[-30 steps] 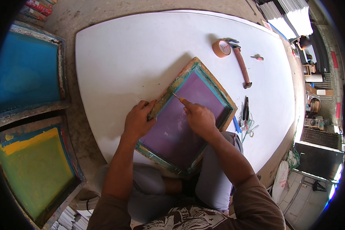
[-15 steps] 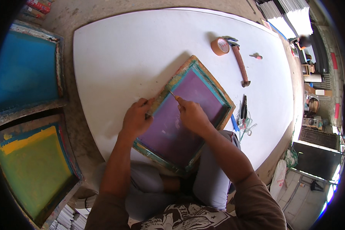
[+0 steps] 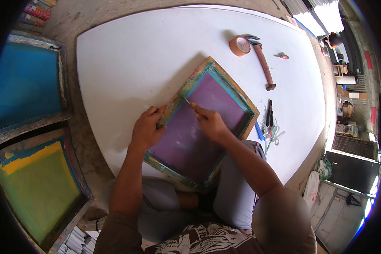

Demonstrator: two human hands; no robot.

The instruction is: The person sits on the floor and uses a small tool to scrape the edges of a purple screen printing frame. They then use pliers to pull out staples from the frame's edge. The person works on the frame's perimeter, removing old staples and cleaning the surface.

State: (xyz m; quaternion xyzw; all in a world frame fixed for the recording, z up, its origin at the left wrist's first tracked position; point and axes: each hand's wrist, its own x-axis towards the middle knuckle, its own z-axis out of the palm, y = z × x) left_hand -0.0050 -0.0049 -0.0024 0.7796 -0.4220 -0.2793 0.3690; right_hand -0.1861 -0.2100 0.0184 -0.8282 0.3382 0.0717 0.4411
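- Screen frame [image 3: 201, 127], wooden with purple mesh and teal tape round its inner edge, lies flat on the white bench [image 3: 127, 55] straight ahead of me, turned like a diamond, its near corner over my lap.
- My left hand [image 3: 147, 129] is closed over the frame's 9 o'clock rail, fingers curled on the wood, which looks meant to keep it from sliding.
- My right hand [image 3: 211, 122] is pinched shut on a thin tool [image 3: 186, 100]; its tip sits where mesh meets tape by the 10 o'clock rail. I cannot tell what kind of tool it is.
- Holding the tool low and slanted lets the tip work along the seam, as I judge it.
- At 1 o'clock on the bench, within reach but clear of the frame: a roll of brown tape [image 3: 239, 45] touching a hammer [image 3: 263, 63].
- At 3 o'clock, just beside the frame, lie a dark tool [image 3: 269, 113] and a tangle of thread scraps [image 3: 273, 131].
- At 9 o'clock, off the bench, rest two other screens: a blue one [image 3: 25, 84] and a yellow-green one [image 3: 36, 186].
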